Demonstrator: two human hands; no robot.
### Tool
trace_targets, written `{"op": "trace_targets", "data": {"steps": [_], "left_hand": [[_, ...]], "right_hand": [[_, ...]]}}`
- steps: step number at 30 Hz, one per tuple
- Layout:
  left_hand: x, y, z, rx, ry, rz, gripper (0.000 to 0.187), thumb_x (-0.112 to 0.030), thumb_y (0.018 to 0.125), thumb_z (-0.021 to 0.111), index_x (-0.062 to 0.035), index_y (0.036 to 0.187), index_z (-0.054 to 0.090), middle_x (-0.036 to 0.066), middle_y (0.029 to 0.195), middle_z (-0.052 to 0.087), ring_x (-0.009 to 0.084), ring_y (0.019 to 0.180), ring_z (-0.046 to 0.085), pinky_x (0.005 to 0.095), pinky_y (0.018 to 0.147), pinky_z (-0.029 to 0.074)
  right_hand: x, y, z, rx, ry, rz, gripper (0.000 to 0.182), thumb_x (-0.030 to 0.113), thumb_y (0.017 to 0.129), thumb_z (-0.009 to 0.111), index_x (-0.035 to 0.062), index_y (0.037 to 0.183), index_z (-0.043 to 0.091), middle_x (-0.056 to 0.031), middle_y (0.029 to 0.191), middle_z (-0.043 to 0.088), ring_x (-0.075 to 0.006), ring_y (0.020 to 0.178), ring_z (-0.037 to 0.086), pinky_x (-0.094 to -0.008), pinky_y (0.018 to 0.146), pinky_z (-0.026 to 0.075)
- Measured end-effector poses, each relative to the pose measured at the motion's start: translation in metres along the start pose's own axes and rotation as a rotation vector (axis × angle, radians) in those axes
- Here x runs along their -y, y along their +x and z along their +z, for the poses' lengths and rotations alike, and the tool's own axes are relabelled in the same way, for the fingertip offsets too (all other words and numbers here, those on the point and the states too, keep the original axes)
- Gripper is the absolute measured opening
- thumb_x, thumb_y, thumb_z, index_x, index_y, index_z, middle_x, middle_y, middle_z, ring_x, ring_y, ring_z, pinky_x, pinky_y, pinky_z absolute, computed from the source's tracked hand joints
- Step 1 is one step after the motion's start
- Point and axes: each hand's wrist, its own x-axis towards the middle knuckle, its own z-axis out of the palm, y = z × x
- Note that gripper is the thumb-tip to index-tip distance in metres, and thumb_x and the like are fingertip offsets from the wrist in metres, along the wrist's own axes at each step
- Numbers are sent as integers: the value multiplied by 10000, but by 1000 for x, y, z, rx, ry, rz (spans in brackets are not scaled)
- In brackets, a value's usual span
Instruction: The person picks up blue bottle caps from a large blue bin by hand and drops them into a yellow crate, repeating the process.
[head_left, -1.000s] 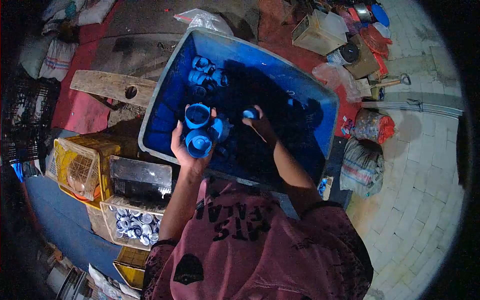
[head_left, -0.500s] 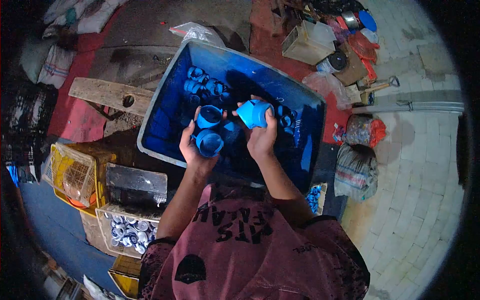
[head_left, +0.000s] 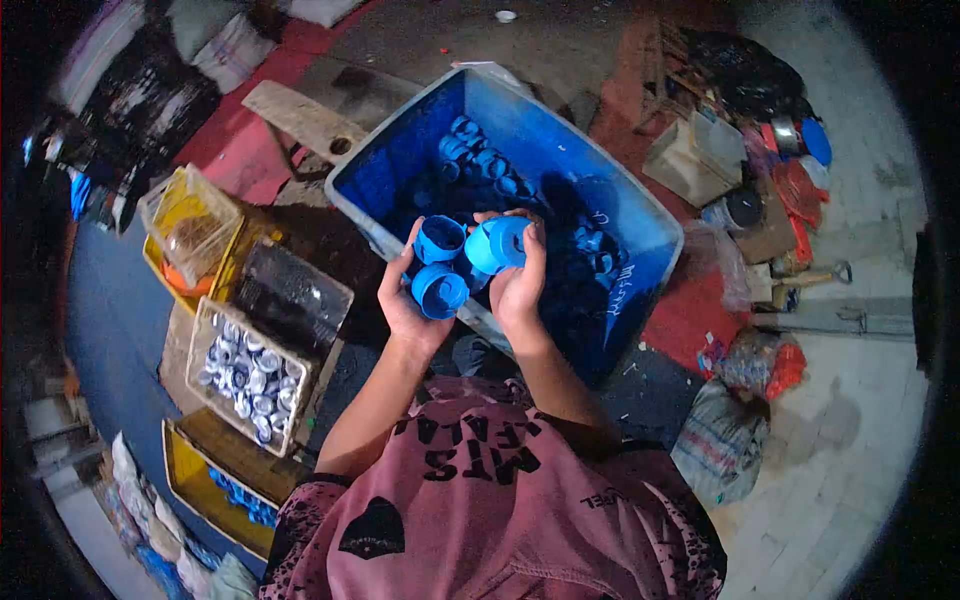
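My left hand (head_left: 408, 310) is wrapped round two blue cup-shaped plastic parts, an upper one (head_left: 438, 240) and a lower one (head_left: 440, 291), their round mouths facing up toward me. In my right hand (head_left: 520, 285) are blue cup-shaped parts (head_left: 497, 246) too, pressed close together with the thumb along their right side. Both hands are side by side over the near edge of a large blue tub (head_left: 640, 225). Inside that tub, a cluster of similar blue parts (head_left: 480, 160) lies along the far left wall, and more blue parts (head_left: 598, 255) rest toward the right.
At the left stand a crate of white and blue round parts (head_left: 250, 375), a yellow crate (head_left: 190, 450) holding small blue pieces, and another yellow crate (head_left: 165, 265). A wooden bench (head_left: 295, 115) touches the tub's left side. Sacks (head_left: 725, 440) and clutter lie right.
My hands have come closer together, the right one moving in beside the left with its parts. The camera view has turned, so the tub appears farther right and tilted.
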Motion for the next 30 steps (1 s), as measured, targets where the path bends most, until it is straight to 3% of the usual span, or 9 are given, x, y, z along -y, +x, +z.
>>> {"op": "trace_targets", "data": {"steps": [3,4,7,9,13,17,24,27,30], "left_hand": [[8,-38,-19,-63,-11,63,461,-453,913,609,-126,1235,645,93,1185,695,265,1056,661,414,896,548],[9,-51,-23,-83,-12,96,464,-462,910,609,-120,1223,647,93,1172,698,263,1041,665,407,873,555],[5,-85,-44,-133,-23,186,472,-468,905,613,-113,1213,648,94,1165,699,259,1024,671,386,834,565],[-2,-106,-55,-140,-42,241,469,-467,906,612,-114,1212,648,93,1171,696,258,1028,671,381,834,566],[-9,-145,-71,-211,-115,385,447,-447,906,621,-119,1208,647,89,1171,696,265,1055,663,402,890,550],[-22,-188,-88,-210,-155,498,418,-434,904,645,-133,1194,647,97,1185,689,278,1092,650,439,974,515],[-48,-273,-162,-269,-255,715,429,-454,926,659,-115,1187,635,100,1162,687,273,1079,657,432,972,520],[-61,-329,-205,-280,-308,801,406,-430,941,669,-115,1194,624,94,1150,677,256,1069,658,413,968,524],[-75,-389,-258,-326,-369,886,407,-402,930,709,-135,1214,593,59,1124,647,222,1051,649,397,959,528]], "right_hand": [[-7,-33,3,-6,93,161,351,422,1018,500,92,1136,502,-214,1099,691,-300,1012,664,-428,949,495],[-13,-41,4,18,9,153,465,532,986,495,94,1139,525,-211,1076,702,-312,977,676,-417,902,524],[-37,-65,0,114,30,311,431,502,987,514,91,1119,529,-210,1069,700,-311,965,679,-418,900,524],[-40,-84,13,176,-21,308,409,474,988,526,83,1108,532,-207,1069,697,-314,965,682,-425,906,524],[-51,-117,34,334,-75,355,377,430,988,542,67,1090,532,-211,1092,684,-319,984,686,-434,925,522],[-66,-157,55,457,-49,524,441,436,985,548,34,1166,558,-194,1152,672,-308,1033,676,-429,941,518],[-120,-252,94,594,-118,682,504,498,979,563,36,1179,592,-150,1130,676,-256,1022,673,-391,935,518],[-161,-317,104,577,-123,781,398,434,1008,560,72,1169,602,-35,1096,618,-153,1028,579,-318,962,442],[-188,-393,125,694,-139,816,386,420,1017,545,71,1175,597,-19,1083,580,-140,1028,552,-320,960,432]]}}
